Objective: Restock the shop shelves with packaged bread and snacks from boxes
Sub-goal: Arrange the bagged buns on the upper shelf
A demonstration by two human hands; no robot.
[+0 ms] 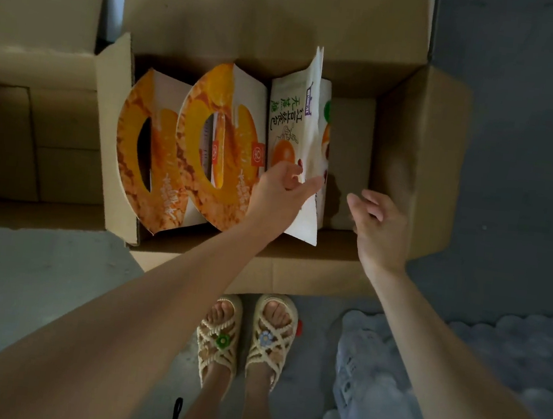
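One white plastic bread pouch point(290, 121), likely light and crinkly, is pinched at 6 o'clock by left hand point(278, 194); right hand point(379, 221) spread.

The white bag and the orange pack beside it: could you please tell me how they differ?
The white bag is white with dark lettering; the orange pack is orange with an oval opening. The left hand pinches the white bag; the orange pack is not held. Both stand on edge in the box.
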